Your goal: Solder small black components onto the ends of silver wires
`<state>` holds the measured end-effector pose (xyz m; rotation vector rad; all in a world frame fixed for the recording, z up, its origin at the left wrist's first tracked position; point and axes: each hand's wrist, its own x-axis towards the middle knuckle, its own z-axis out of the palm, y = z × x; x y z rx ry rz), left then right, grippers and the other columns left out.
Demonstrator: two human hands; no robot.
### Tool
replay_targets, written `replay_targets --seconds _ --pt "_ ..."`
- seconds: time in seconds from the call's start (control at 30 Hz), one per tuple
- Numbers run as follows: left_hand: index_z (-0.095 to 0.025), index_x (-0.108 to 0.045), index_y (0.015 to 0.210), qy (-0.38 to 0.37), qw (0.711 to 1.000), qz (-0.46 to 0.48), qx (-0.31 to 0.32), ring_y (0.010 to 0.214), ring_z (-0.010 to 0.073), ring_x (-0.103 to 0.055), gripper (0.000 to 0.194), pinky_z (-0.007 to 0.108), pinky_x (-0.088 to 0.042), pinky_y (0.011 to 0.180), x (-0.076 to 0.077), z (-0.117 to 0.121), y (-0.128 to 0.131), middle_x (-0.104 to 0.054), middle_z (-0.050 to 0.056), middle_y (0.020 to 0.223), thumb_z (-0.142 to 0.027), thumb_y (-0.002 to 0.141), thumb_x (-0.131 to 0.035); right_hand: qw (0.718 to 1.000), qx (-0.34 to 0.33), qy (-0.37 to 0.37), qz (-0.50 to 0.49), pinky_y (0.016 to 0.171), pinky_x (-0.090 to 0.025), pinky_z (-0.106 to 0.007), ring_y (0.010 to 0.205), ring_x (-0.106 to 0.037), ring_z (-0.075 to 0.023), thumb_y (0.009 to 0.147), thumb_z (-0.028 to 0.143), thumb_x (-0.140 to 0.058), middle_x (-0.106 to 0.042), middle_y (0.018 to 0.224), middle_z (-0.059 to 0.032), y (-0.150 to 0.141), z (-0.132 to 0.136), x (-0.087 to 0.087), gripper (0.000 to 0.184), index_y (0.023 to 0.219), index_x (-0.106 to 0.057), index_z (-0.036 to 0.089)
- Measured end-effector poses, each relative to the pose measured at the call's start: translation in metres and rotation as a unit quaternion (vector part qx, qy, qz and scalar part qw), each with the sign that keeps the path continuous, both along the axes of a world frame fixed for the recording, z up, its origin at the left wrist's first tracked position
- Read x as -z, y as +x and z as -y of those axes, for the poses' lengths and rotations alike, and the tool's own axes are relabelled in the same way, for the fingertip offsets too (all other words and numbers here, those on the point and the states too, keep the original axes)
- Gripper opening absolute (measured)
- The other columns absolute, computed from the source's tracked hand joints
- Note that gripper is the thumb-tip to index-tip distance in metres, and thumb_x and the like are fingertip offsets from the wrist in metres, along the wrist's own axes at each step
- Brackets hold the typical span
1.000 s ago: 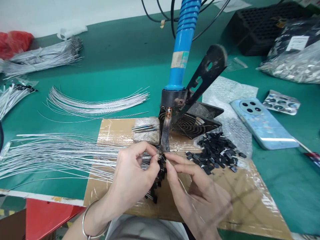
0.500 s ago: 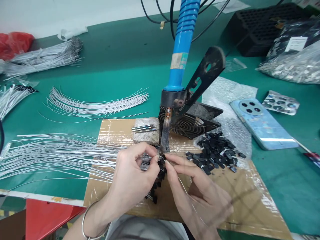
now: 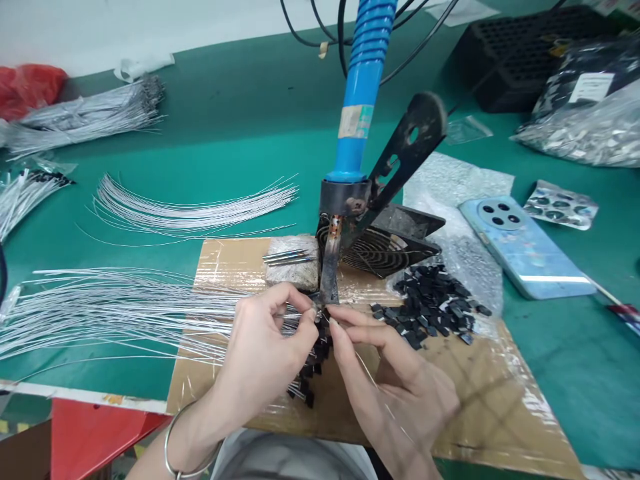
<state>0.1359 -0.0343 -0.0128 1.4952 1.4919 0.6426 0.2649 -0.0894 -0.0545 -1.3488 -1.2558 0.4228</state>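
My left hand (image 3: pixel 265 353) is closed in a pinch on a bunch of thin silver wires (image 3: pixel 110 310) whose ends carry small black parts (image 3: pixel 313 360). My right hand (image 3: pixel 395 380) pinches a small black part and a thin strand against the wire end. Both fingertips meet right under the metal tip (image 3: pixel 330 277) of a blue-handled soldering iron (image 3: pixel 363 100), which stands on a black stand (image 3: pixel 390 237). A pile of loose black parts (image 3: pixel 435 307) lies just right of my hands, on a taped cardboard sheet (image 3: pixel 480 393).
A grey sponge block (image 3: pixel 293 263) with pins sits left of the iron. More wire bundles (image 3: pixel 190 207) lie on the green table at left and back left. A blue phone (image 3: pixel 525 247), bubble wrap, plastic bags and a black tray (image 3: pixel 530 53) are at right.
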Motion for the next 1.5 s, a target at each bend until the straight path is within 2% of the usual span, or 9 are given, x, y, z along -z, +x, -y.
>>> replay_targets --seconds 0.23,0.5,0.83,1.13,1.37,1.5 --pt "-0.019 -0.063 0.072 -0.014 1.0 0.022 -0.018 0.073 0.0178 -0.063 0.008 0.027 -0.046 0.063 -0.0009 -0.0008 0.0011 -0.071 0.004 0.079 -0.021 0.08 -0.062 1.0 -0.006 -0.01 -0.019 0.084 -0.057 -0.023 0.086 -0.076 -0.0139 0.081 0.002 -0.072 -0.079 0.097 -0.0032 -0.0003 -0.0008 -0.0009 0.018 0.084 -0.069 0.019" --pt "-0.018 -0.063 0.071 -0.009 1.0 0.018 -0.019 0.063 0.0145 -0.056 0.009 0.025 -0.039 0.054 -0.005 -0.0025 0.0017 -0.068 0.003 0.075 -0.02 0.08 -0.062 1.0 0.0 0.013 -0.017 0.08 -0.059 -0.027 0.083 -0.076 -0.017 0.08 0.002 -0.072 -0.079 0.095 -0.0039 -0.0006 -0.0022 0.0006 0.019 0.085 -0.07 0.02" --pt "-0.018 -0.063 0.072 -0.003 0.999 0.033 -0.019 0.074 0.0185 -0.064 0.008 0.028 -0.049 0.065 -0.0046 -0.0009 0.0019 -0.07 0.004 0.079 -0.019 0.08 -0.062 0.999 -0.003 0.006 -0.039 0.084 -0.059 -0.03 0.086 -0.076 -0.019 0.079 0.0 -0.072 -0.078 0.096 -0.0043 -0.0013 0.0002 0.0002 0.021 0.086 -0.07 0.02" --pt "-0.018 -0.062 0.07 -0.011 1.0 0.023 -0.014 0.069 0.0174 -0.062 0.007 0.028 -0.046 0.061 -0.0049 -0.003 0.0025 -0.07 0.004 0.075 -0.018 0.078 -0.061 1.0 0.006 0.008 0.004 0.075 -0.061 -0.026 0.076 -0.077 -0.0164 0.08 0.004 -0.073 -0.08 0.092 -0.0025 0.0006 -0.0021 -0.001 0.017 0.083 -0.069 0.021" --pt "-0.018 -0.062 0.07 -0.009 0.999 0.03 -0.005 0.075 0.0193 -0.065 0.008 0.029 -0.048 0.066 -0.0014 -0.0022 0.0018 -0.071 0.005 0.079 -0.018 0.079 -0.061 1.0 0.006 0.003 0.019 0.075 -0.061 -0.024 0.074 -0.076 -0.015 0.081 0.005 -0.073 -0.08 0.091 -0.0024 0.0003 -0.0007 -0.0014 0.016 0.081 -0.069 0.02" --pt "-0.018 -0.062 0.072 -0.018 0.999 0.03 0.0 0.077 0.0202 -0.065 0.009 0.03 -0.048 0.066 0.0006 0.0011 -0.0026 -0.072 0.006 0.082 -0.019 0.081 -0.062 0.999 -0.005 -0.012 -0.043 0.078 -0.061 -0.03 0.082 -0.076 -0.0191 0.082 0.007 -0.072 -0.078 0.094 -0.0052 0.0031 0.0025 0.003 0.014 0.083 -0.067 0.02"
